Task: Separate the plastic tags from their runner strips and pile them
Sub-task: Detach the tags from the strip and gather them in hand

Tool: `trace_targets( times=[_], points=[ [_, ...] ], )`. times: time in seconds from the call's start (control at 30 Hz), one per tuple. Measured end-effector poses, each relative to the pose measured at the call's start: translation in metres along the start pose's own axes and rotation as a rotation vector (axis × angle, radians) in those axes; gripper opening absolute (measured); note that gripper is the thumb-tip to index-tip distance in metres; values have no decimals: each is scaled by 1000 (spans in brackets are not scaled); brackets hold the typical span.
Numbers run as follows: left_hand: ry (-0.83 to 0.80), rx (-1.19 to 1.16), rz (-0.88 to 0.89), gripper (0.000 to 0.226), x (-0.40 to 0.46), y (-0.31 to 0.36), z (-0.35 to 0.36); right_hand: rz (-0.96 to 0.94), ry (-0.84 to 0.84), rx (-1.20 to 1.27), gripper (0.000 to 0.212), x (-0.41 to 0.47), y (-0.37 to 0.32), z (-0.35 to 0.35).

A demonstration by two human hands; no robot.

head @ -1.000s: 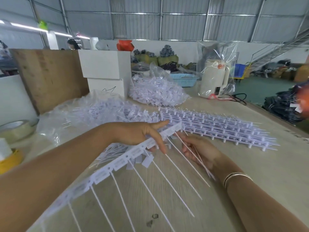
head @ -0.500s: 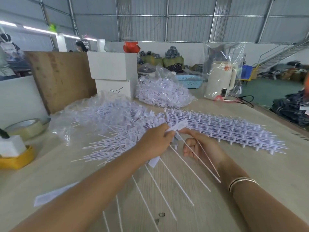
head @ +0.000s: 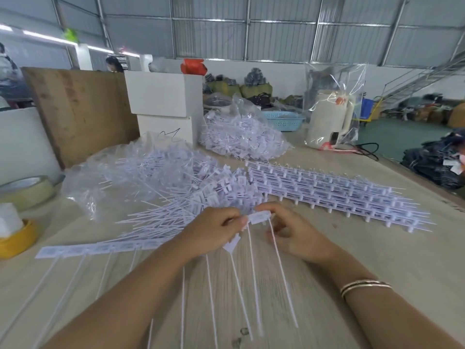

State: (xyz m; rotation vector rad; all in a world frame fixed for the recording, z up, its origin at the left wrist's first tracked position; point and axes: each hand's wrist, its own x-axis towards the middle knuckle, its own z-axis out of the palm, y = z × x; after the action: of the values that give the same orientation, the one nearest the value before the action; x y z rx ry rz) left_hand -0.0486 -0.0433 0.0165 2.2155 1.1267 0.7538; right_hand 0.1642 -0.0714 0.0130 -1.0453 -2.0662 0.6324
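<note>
My left hand [head: 214, 230] grips the end of a white runner strip [head: 95, 248] that lies flat on the table and runs off to the left, its thin tails pointing toward me. My right hand [head: 294, 233] pinches the square head of the end tag [head: 259, 217] between thumb and fingers, right beside the left hand's fingertips. Another tag head [head: 232, 244] hangs just under the left hand. A fanned pile of loose tags [head: 186, 207] lies just beyond my hands. A stack of whole strips [head: 327, 192] lies to the right of it.
Two clear bags of tags [head: 241, 139] [head: 120, 172] sit further back, with white boxes [head: 166, 99] and a plywood board [head: 78, 109] behind. A tape roll [head: 27, 190] and a yellow dispenser [head: 15, 240] are at the left, a bagged white kettle [head: 329, 119] at the back right.
The strip, held tilted up toward me a second ago, now lies flat on the table to the left. Both hands have come together at its end tag.
</note>
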Motion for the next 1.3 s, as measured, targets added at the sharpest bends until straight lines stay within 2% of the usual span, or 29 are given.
trace_targets(
  times=[0.13,0.23,0.43,0.53,0.63,0.7,0.77,0.83,0.97,1.07,1.2,1.3],
  points=[
    [2,61,73,28,-3,-2,6,-66,60,-140,29,2,5,3],
    [-28,96,114,26,-4,-3,6,-56,125,-133,15,2,6,3],
    [-35,93,154,30,-4,-2,5,29,98,115,10,2,-1,7],
    [-48,140,166,27,-5,2,6,58,111,152,23,2,-5,5],
    [-33,99,178,24,-5,6,5,47,134,225,23,3,-11,6],
    [-31,56,207,23,-8,7,2,101,250,303,26,3,-10,3],
    [-29,16,218,24,-11,8,-2,167,451,378,29,-1,-5,-8],
    [-6,-22,212,23,-12,7,-6,182,502,313,25,-5,0,-19],
    [36,1,199,29,-12,8,-12,149,181,47,33,-2,1,-13],
    [66,37,198,22,-12,11,-13,107,0,-23,34,2,-1,-4],
    [114,120,188,30,-9,7,-12,117,-109,-43,47,1,2,0],
    [68,155,150,43,-8,4,-8,135,-119,-29,49,1,3,1]
  ],
)
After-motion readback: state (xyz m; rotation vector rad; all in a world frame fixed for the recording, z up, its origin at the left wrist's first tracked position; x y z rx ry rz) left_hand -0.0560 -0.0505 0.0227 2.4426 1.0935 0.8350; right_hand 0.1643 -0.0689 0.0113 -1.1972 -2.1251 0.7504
